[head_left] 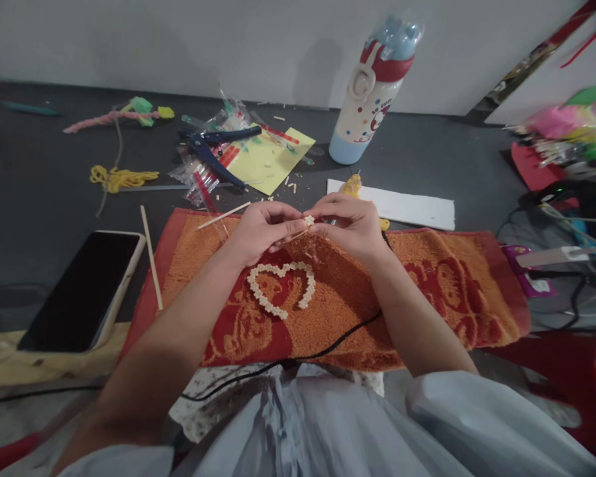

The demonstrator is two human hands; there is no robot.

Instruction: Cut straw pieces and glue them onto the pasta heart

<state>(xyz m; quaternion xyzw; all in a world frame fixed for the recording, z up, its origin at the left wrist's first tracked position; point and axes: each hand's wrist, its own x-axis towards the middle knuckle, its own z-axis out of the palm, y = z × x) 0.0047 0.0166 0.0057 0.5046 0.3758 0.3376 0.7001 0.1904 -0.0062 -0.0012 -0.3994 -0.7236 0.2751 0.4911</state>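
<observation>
My left hand (265,232) and my right hand (350,225) meet above the orange towel, fingertips pinched on a small pale flower-shaped cluster (308,220). A thin pale strip or stick shows beside the left fingertips; whether it joins the cluster I cannot tell. Just below the hands, a heart outline (265,301) of similar small pale pieces lies on the towel (347,331), with a gap at its lower right. Behind my right hand is a yellow tool (351,185), partly hidden, with a black cord near it.
Navy pliers (213,156) rest on clear wrappers beside a yellow paper (283,159) with small cut bits. A bottle (367,99) stands at the back; a white strip (412,207) lies before it. At left are a phone (82,291), a thin stick (151,258) and yellow yarn (122,179).
</observation>
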